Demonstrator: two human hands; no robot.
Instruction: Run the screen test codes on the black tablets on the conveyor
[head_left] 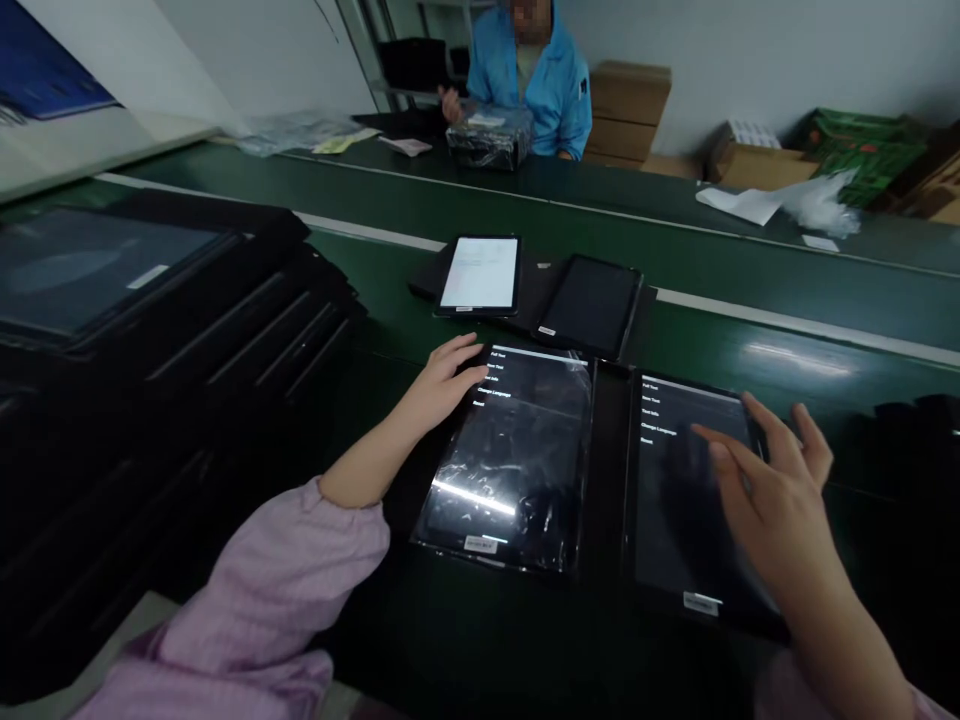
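Observation:
My left hand (450, 380) rests with its fingers apart at the upper left edge of a film-covered tablet (517, 450), whose dark screen lists a short text menu. Over the screen of a second tablet (675, 510) to the right, my right hand (772, 480) has its index finger stretched out near the line "Change Language". Its other fingers are spread, and nothing is in them. Whether the fingertip touches the glass I cannot tell. Behind these two lie a tablet with a lit white screen (480, 272) and a tablet with a black screen (589, 303).
Tall stacks of black-cased tablets (262, 310) stand at the left. Across the green table (825, 370), a person in a blue jacket (559, 90) sits behind a plastic-wrapped bundle (491, 140). Crumpled plastic (821, 205), cardboard boxes (626, 110) and a green crate (859, 150) are at the back right.

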